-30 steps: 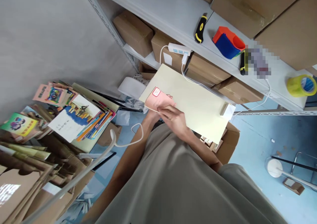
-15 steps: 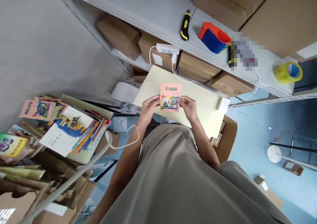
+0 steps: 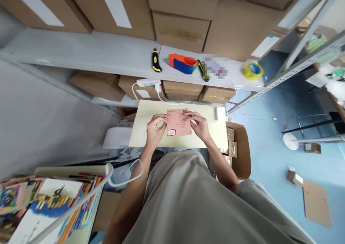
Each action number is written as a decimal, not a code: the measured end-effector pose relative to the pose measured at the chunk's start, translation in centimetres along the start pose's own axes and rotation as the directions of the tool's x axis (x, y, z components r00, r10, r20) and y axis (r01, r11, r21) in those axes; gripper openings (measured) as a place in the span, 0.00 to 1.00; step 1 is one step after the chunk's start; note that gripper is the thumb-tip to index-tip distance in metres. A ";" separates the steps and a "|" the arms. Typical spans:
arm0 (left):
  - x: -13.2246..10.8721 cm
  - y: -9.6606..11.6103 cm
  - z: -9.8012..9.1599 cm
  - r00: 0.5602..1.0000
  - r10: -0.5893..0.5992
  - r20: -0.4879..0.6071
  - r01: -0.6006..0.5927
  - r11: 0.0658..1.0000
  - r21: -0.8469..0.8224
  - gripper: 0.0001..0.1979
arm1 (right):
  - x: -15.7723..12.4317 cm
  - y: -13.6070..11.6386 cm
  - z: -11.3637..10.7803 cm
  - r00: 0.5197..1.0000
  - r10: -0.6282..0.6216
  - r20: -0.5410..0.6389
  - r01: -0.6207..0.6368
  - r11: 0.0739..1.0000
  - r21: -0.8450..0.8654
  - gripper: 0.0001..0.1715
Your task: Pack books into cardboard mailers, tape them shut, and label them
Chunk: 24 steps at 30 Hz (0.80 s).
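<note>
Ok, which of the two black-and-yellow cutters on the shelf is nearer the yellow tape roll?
The cutter just right of the orange-and-blue holder, toward the tape roll; the other cutter lies left of that holder.

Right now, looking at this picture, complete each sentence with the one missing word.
1. The left hand and the right hand hold a ____ booklet over the pale table.
2. The utility knife lies on the shelf to the ____ of the orange and blue holder.
3. The roll of tape at the shelf's right end is ____.
Missing words: pink; left; yellow.
</note>
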<state>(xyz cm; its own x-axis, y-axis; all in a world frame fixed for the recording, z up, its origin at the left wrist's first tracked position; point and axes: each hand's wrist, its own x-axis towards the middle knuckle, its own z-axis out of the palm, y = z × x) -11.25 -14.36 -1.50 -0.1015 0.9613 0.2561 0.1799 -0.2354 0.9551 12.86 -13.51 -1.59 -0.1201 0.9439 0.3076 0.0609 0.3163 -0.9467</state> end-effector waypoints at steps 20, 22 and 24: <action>-16.1 2.2 -0.6 0.935 -0.253 0.250 0.292 0.947 -0.135 0.26 | -20.8 -6.2 2.4 0.889 0.352 -0.293 -0.319 0.935 0.158 0.31; -18.5 2.3 -1.4 0.929 -0.278 0.243 0.315 0.941 -0.128 0.30 | -22.5 -7.0 3.0 0.895 0.359 -0.264 -0.337 0.933 0.128 0.28; -20.6 2.5 -1.9 0.919 -0.307 0.247 0.349 0.926 -0.147 0.33 | -24.0 -8.0 3.2 0.901 0.367 -0.232 -0.354 0.930 0.097 0.28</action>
<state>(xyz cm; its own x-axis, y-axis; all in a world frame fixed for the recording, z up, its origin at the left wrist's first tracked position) -10.57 -35.03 -4.12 0.0930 0.9911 -0.0949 -0.0127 0.0964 0.9953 12.06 -39.06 -1.69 0.1439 0.9884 -0.0482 0.0026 -0.0491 -0.9988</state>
